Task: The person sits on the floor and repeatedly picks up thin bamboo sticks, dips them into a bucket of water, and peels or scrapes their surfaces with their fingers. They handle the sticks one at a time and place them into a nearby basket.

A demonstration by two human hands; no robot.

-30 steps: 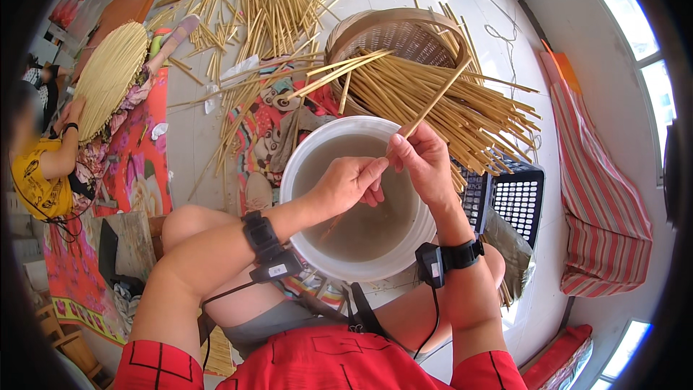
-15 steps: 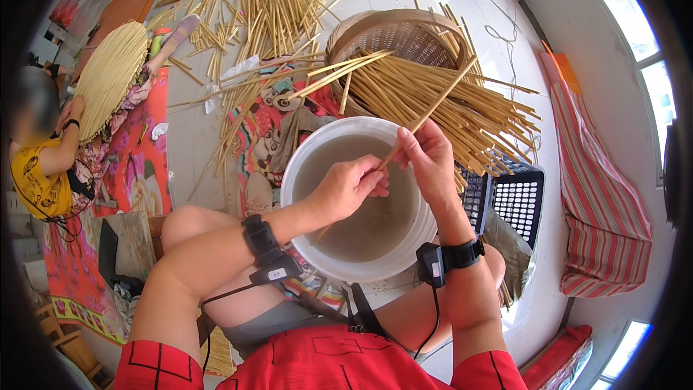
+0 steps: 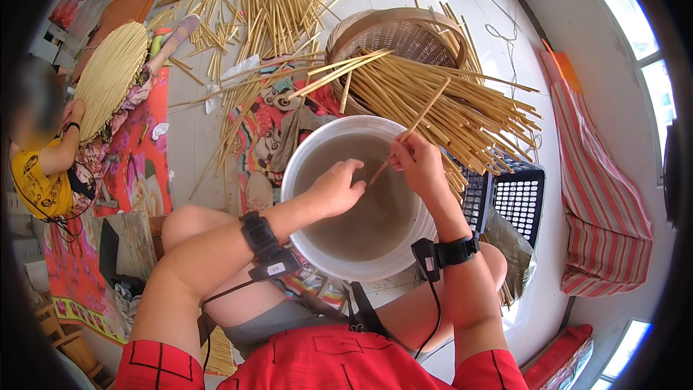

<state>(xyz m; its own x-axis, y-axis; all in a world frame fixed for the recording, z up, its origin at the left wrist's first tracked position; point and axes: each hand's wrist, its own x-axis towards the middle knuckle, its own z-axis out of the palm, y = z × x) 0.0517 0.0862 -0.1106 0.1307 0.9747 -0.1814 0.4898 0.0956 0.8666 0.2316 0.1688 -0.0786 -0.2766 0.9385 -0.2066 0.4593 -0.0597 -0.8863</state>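
Note:
My right hand (image 3: pixel 419 164) pinches a thin tan plant stalk (image 3: pixel 430 105) over a white bucket (image 3: pixel 290 173) of murky water. The stalk slants, its upper end toward the far right and its darker lower end above the water. Just left of that lower end is my left hand (image 3: pixel 335 188), its thumb and forefinger spread and nothing seen between them; its other fingers are partly hidden. Behind the bucket, a thick heap of similar stalks (image 3: pixel 462 112) leans across a woven basket (image 3: pixel 354 40).
A black plastic crate (image 3: pixel 518 198) stands right of the bucket. More stalks (image 3: pixel 271 11) lie across the tiled floor beyond. A patterned cloth (image 3: pixel 249 126) is at the bucket's left. Farther left, another person (image 3: pixel 47 173) handles a round woven mat (image 3: pixel 112 76).
My left hand has come off the stalk and opened, moving slightly left. My right hand has drawn a little nearer with the stalk, whose upper end now sits lower.

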